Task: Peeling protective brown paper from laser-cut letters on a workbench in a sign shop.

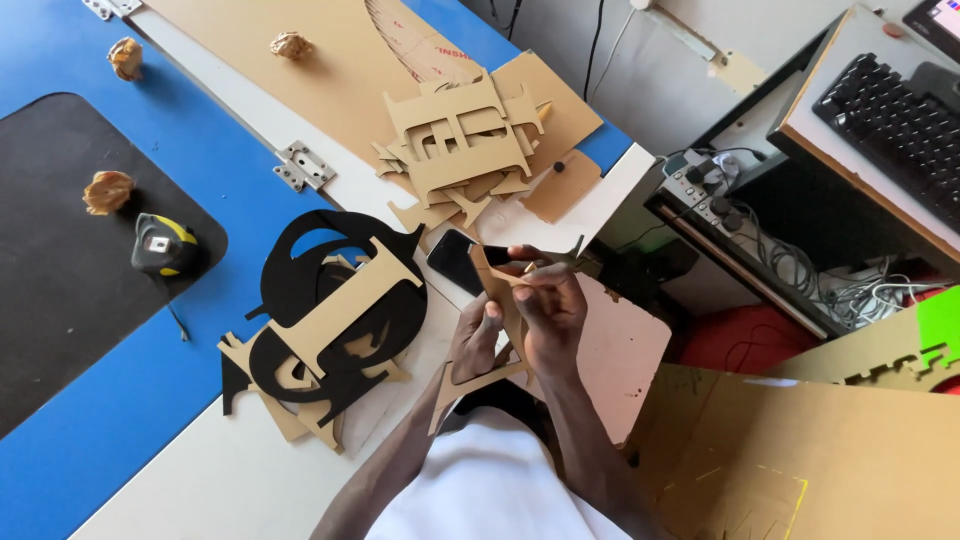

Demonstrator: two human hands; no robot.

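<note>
Both my hands hold one tan cardboard cut-out piece [497, 283] in front of my chest, above the table's near edge. My left hand [477, 338] grips its lower part from the left. My right hand [548, 308] pinches its upper part with the fingertips. A lower strip of the same piece [470, 385] sticks out under my left hand. Just beyond the piece lies a dark phone [455, 260] on the table.
A pile of black and tan cut-outs [335, 320] lies left of my hands, and a tan stack [460, 145] farther back. A yellow-black tape measure [163, 245], crumpled paper balls [107, 190], a metal hinge [303, 165], a keyboard [895, 125] and cables are around.
</note>
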